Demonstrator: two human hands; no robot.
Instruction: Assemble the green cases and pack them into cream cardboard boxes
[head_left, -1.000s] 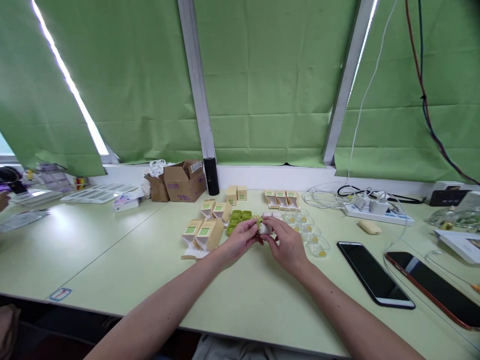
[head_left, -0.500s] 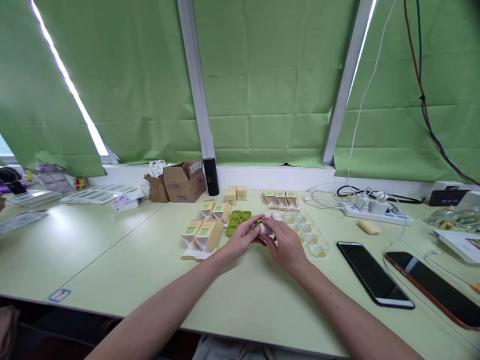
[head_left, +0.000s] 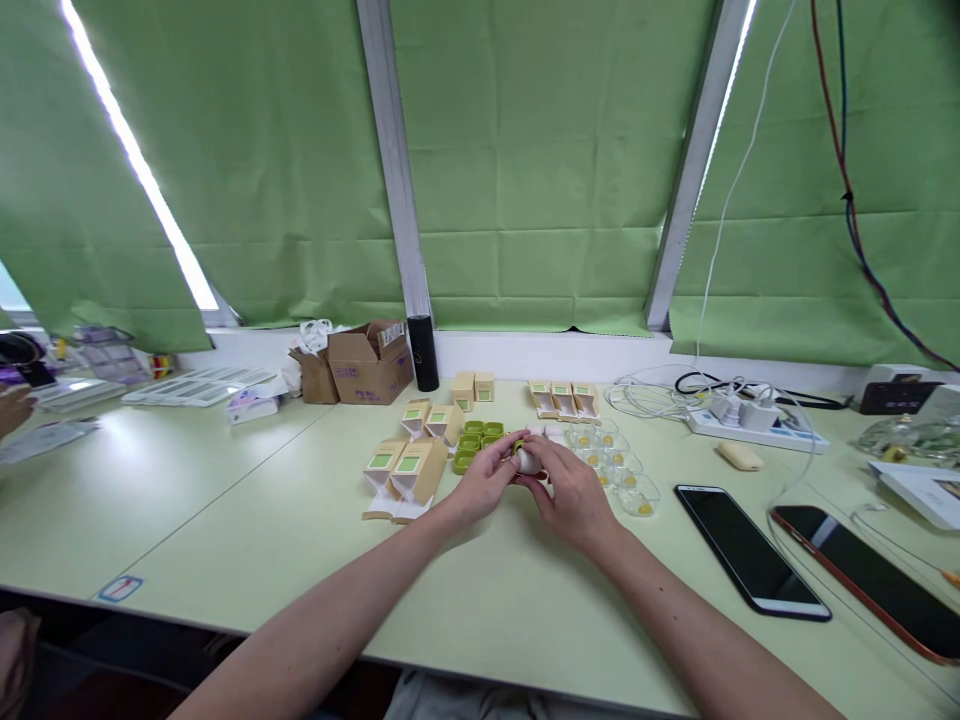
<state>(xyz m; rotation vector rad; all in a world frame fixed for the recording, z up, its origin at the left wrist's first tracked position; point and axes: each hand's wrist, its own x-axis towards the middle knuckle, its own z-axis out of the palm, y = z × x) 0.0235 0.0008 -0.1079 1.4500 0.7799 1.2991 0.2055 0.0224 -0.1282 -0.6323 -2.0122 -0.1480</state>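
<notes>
Because it is so small, the white object (head_left: 529,461) with green at one end sits between the fingertips of both hands, just above the table (head_left: 465,620) and in front of the person's body. The left hand (head_left: 484,482) has its thumb and fingers closed around the green end, while the right hand (head_left: 579,492) curls over the white side, its thumb below; the two grips meeting from opposite sides probably keep the piece steady. How firmly each presses, and what the hidden fingers do, I cannot tell. Just beyond the left fingers lie green containers (head_left: 463,461), grouped close together, and pale pieces (head_left: 555,431) show behind the right hand. Clear cups with yellow spots (head_left: 637,496) stand in rows to the right, seemingly sorted by kind and within easy reach. Left of the green group, open cartons (head_left: 421,468) face the person, which perhaps makes their insides easy to get at; a row of three more (head_left: 562,400) stands further back, beside two small boxes (head_left: 484,387). Off to the right lie a black phone (head_left: 750,550) and a red-edged phone (head_left: 874,575), well apart from the hands, with a power strip (head_left: 795,436) behind.
</notes>
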